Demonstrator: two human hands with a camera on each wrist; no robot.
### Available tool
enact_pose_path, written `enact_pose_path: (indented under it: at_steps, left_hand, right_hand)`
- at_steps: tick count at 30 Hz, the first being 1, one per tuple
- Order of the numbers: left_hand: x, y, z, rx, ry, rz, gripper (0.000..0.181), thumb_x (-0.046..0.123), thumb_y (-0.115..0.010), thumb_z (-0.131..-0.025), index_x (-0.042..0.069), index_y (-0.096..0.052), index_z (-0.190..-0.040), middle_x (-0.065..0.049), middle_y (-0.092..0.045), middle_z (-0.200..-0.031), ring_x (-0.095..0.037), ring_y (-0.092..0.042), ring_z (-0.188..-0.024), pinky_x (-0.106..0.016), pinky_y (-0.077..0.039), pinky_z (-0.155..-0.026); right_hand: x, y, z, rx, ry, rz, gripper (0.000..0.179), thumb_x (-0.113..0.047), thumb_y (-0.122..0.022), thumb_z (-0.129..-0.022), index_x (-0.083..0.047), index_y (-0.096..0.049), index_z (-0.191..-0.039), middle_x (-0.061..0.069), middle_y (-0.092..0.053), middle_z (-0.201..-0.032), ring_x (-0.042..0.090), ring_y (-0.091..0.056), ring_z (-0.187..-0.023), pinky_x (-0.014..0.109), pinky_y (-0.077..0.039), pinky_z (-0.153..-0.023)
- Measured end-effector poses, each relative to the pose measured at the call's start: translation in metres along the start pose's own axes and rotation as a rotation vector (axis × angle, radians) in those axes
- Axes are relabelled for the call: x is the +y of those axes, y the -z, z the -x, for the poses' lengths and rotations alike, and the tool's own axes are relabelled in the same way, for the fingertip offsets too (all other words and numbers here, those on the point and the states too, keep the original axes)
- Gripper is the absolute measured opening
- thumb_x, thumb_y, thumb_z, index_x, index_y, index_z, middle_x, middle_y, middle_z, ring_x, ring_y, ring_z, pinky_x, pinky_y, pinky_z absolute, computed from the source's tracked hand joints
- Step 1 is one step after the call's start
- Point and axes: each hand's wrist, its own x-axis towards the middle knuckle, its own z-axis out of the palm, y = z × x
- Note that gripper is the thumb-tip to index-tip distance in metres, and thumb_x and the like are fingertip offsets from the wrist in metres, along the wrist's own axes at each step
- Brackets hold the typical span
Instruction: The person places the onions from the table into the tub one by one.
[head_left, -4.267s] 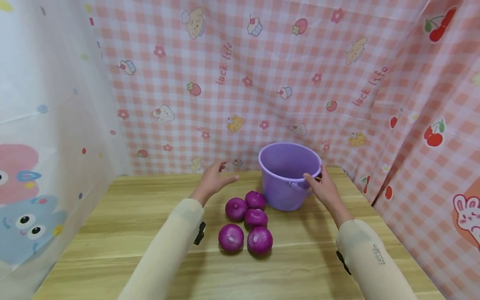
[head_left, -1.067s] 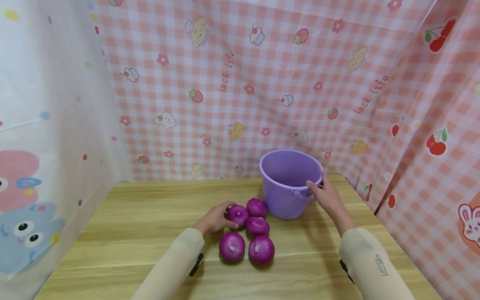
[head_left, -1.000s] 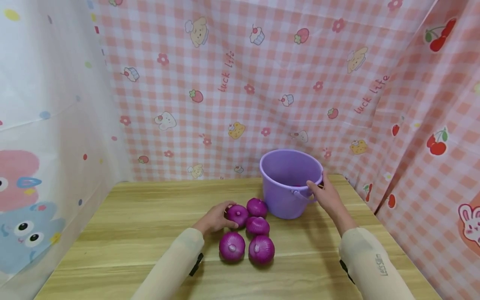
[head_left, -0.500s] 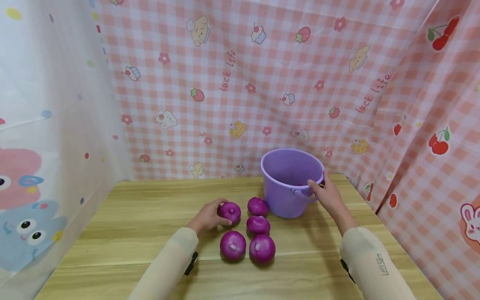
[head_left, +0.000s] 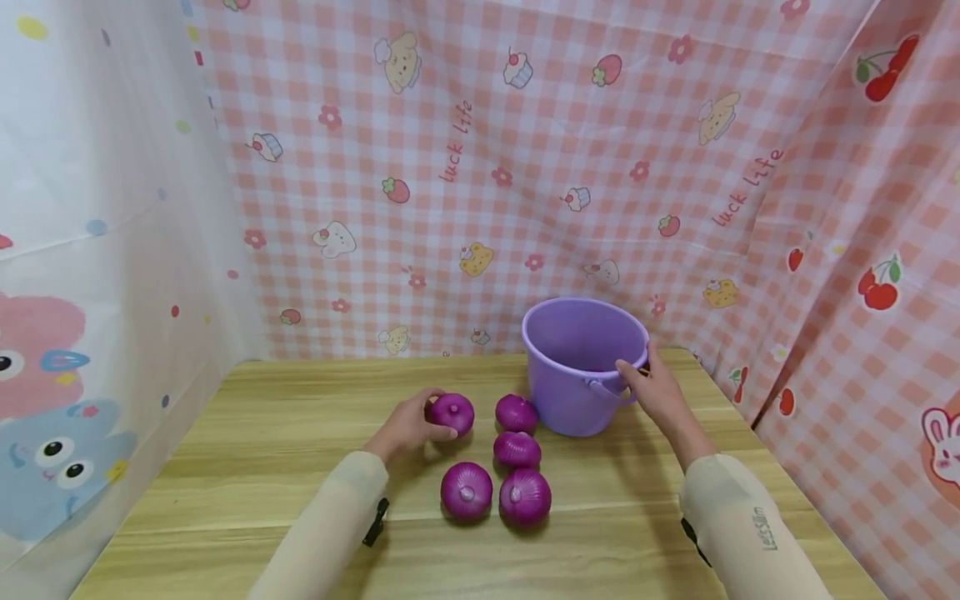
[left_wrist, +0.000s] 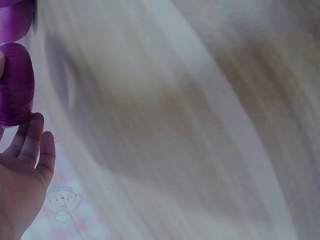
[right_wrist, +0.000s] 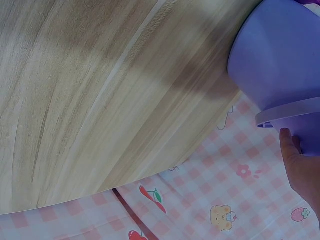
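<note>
My left hand [head_left: 411, 425] grips a purple onion [head_left: 453, 414] from its left side, with the thumb in front. The left wrist view shows this onion [left_wrist: 17, 85] at its left edge, fingertips against it. Beside it are several more purple onions: one at the back [head_left: 516, 413] close to the bucket, one in the middle [head_left: 517, 450], and two in front. A purple bucket [head_left: 566, 400] stands upright at the back right. My right hand [head_left: 660, 392] holds the bucket's right rim, thumb on the near side. A sliver of purple shows inside the bucket.
Everything rests on a wooden table [head_left: 285, 467]. Behind it hangs a pink checked curtain [head_left: 420, 208], with a white printed curtain [head_left: 112, 250] along the left. The bucket's handle [right_wrist: 290, 111] hangs against its side.
My left hand came down to the onions, took hold of one and drew it left, away from the others. The right hand stays on the bucket rim. Purple now shows inside the bucket.
</note>
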Motion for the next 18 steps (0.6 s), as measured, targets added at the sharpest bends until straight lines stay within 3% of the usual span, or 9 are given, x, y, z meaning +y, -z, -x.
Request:
enact_pose_path:
  at_steps: [9, 18]
  left_hand:
    - [0.012, 0.012, -0.005, 0.055, -0.026, 0.042, 0.067, 0.021, -0.085, -0.079, 0.012, -0.053, -0.137, -0.016, -0.064, -0.12, -0.03, -0.061, -0.112, -0.048, -0.048, -0.1]
    - [0.035, 0.023, -0.012, 0.057, -0.045, 0.076, 0.07, 0.025, -0.084, -0.081, 0.011, -0.05, -0.141, -0.016, -0.063, -0.12, -0.03, -0.061, -0.111, -0.046, -0.051, -0.096]
  right_hand:
    - [-0.002, 0.0, 0.0, 0.001, -0.018, 0.005, 0.081, -0.033, -0.048, -0.104, -0.009, 0.008, -0.158, 0.029, -0.021, -0.158, 0.041, -0.026, -0.144, 0.051, -0.032, -0.114]
    - [-0.003, 0.0, 0.001, 0.002, -0.018, -0.004, 0.081, -0.032, -0.048, -0.104, -0.007, 0.008, -0.157, 0.029, -0.021, -0.158, 0.041, -0.026, -0.144, 0.051, -0.032, -0.114]
